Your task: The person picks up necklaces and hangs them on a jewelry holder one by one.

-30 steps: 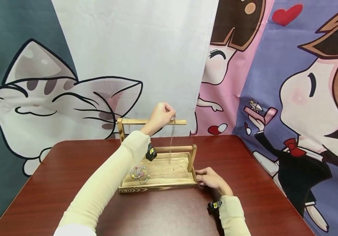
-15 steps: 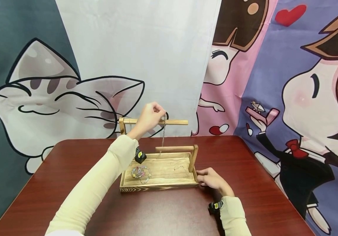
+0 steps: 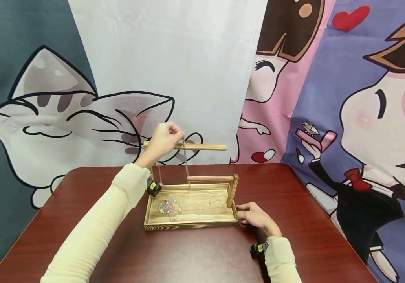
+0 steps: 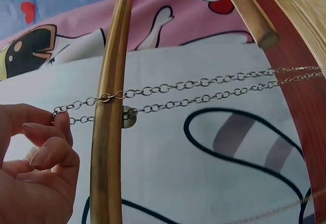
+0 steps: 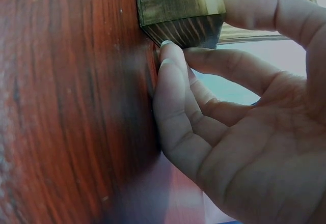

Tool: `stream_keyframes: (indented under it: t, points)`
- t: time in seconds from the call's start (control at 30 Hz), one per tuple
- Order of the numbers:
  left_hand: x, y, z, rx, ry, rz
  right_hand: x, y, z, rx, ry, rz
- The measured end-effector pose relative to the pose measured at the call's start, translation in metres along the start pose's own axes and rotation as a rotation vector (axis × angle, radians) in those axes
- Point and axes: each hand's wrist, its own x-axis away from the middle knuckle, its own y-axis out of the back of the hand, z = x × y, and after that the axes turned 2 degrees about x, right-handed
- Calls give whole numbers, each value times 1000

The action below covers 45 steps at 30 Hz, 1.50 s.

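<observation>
A silver chain necklace (image 3: 187,167) hangs over the upper bar (image 3: 206,147) of a wooden jewelry stand (image 3: 191,226). My left hand (image 3: 162,141) pinches the top of its loop just above the bar. In the left wrist view the chain (image 4: 188,85) runs in two strands, one on each side of the bar (image 4: 108,168), with a small round metal disc (image 4: 129,117) near it. At the stand's right end my right hand (image 3: 254,217) grips the tray corner (image 5: 178,5), with fingers bent around the wood in the right wrist view.
Beaded bracelets (image 3: 169,207) lie in the tray's left part, and a thin chain (image 3: 217,201) lies at its right. A shorter bar (image 3: 211,178) sits lower on the right post. Another fine necklace (image 3: 159,173) hangs near the left end. A printed cloth stands behind the table (image 3: 202,255).
My left hand has slid leftward along the upper bar, carrying the hanging chain with it. The right hand stays at the tray corner.
</observation>
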Motion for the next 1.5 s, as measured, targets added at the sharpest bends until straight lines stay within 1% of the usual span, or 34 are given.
stream_keyframes:
  t: [0.1, 0.3, 0.4, 0.53, 0.63, 0.77, 0.87, 1.0, 1.17, 1.3, 1.5]
  points:
    - [2, 6, 2, -28, 1, 4, 0, 0, -1, 1, -4, 8]
    - [5, 17, 4, -62, -3, -31, 2, 2, 3, 21, -21, -1]
    - [6, 22, 6, -79, 7, -44, 4, 2, 4, 19, -11, -6]
    - [8, 26, 8, -102, 21, -51, 14, 2, 21, 12, -2, 9]
    - [9, 28, 9, -130, 21, -43, 22, 1, 35, 13, -6, 20]
    - [12, 30, 11, -189, 25, -53, 21, 1, 33, 12, -5, 25]
    - [12, 32, 13, -214, 32, -63, 14, 1, 23, 9, -6, 20]
    - [12, 35, 15, -238, 36, -39, 5, 1, 8, 13, -18, 3]
    - [13, 38, 14, -278, 37, 9, 3, 0, 2, 18, -22, -3]
    - [15, 40, 12, -312, 15, 20, 4, -1, 3, 7, -26, 3]
    - [18, 40, 13, -347, -43, 20, 2, -1, 3, 18, -24, -2]
